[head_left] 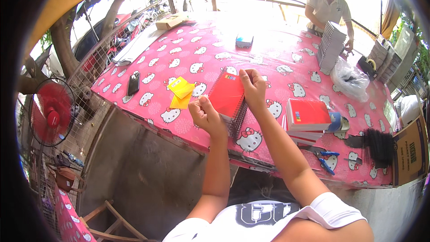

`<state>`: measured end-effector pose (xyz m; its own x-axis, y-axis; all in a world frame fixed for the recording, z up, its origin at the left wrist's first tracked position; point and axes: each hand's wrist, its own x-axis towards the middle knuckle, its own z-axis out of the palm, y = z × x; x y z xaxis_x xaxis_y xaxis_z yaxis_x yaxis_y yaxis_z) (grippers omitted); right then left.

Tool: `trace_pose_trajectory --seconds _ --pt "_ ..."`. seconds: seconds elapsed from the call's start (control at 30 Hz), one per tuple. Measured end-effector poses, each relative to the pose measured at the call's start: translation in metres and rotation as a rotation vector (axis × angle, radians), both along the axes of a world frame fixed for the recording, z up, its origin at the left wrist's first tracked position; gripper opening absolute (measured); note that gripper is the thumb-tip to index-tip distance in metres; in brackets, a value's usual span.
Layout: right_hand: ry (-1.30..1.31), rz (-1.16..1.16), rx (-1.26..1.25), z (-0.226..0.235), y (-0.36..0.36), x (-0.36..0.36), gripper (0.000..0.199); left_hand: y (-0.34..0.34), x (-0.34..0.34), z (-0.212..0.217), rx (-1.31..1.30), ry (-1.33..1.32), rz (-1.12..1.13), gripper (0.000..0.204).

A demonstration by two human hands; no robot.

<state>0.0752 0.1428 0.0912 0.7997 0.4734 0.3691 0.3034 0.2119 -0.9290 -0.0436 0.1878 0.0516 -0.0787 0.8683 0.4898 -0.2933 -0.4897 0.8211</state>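
Observation:
Red spiral notebooks (221, 98) lie stacked on the pink patterned tablecloth in front of me, with dark coil binding along the right side. My left hand (207, 115) is closed beside the lower left corner of the stack, thumb up and fingers curled in. My right hand (254, 88) is closed in a pinch at the upper right edge of the top notebook. Anything between the fingers of either hand is hidden or too small to name. Left of the stack lie two small yellow notepads (181, 89), one partly over the other.
Another stack of red notebooks (309, 115) stands to the right, near blue-handled pliers (328, 159), a tape roll (338, 123), black binding coils (380, 149) and a cardboard box (410, 152). A phone (133, 84) lies left. Across the table, a person (329, 6) stands behind a tall notebook pile (330, 47).

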Motion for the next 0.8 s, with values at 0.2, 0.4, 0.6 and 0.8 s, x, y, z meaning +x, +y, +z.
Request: trace_pose_trajectory --seconds 0.2,0.4,0.6,0.8 --pt "-0.628 -0.207 -0.054 0.026 -0.040 -0.009 0.035 0.010 -0.006 0.003 0.117 -0.053 0.150 0.024" --pt "-1.082 0.238 -0.880 0.067 -0.197 0.035 0.031 -0.049 -0.077 0.071 0.265 -0.442 -0.381 0.037" --pt "-1.040 0.455 -0.913 0.063 -0.192 0.043 0.029 -0.104 -0.024 0.074 0.082 -0.173 -0.868 0.024" --pt "-0.916 0.647 -0.886 0.076 -0.188 0.063 0.022 -0.116 -0.001 0.066 -0.155 -0.134 -0.974 0.019"
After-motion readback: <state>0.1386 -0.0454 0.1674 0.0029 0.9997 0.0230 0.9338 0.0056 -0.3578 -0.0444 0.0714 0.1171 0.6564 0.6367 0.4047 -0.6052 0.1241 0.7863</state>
